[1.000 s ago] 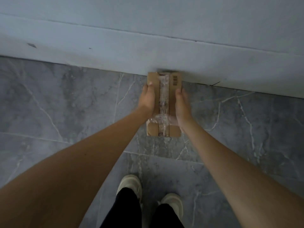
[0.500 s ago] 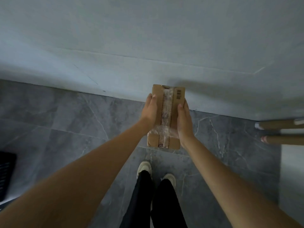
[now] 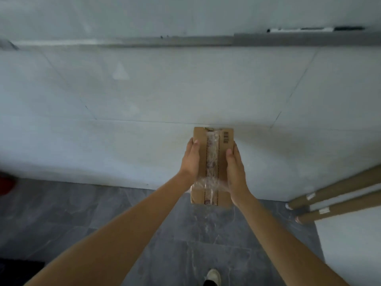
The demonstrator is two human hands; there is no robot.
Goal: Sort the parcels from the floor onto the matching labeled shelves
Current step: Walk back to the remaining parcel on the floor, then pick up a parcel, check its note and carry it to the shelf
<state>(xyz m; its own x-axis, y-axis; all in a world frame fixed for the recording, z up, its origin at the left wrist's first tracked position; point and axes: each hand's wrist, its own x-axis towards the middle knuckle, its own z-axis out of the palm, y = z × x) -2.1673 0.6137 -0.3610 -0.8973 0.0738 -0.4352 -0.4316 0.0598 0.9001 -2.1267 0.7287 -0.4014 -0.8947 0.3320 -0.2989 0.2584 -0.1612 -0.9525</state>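
A small brown cardboard parcel (image 3: 212, 162) is held out in front of me, above the grey floor and in front of a pale wall. Clear tape runs down its middle and a barcode sits at its top right corner. My left hand (image 3: 190, 162) grips its left side and my right hand (image 3: 236, 172) grips its right side, thumbs on top. No shelf or shelf label shows in view.
Two long cardboard tubes (image 3: 338, 190) lie at the right, poking out over a white surface (image 3: 350, 244). A grey ledge (image 3: 288, 41) runs along the wall high up. A red object (image 3: 6, 184) sits at the left edge, a dark mat (image 3: 18, 269) at bottom left.
The parcel has risen from floor level with both hands on it. My view has tilted up the wall, and the tubes and the ledge have come into sight.
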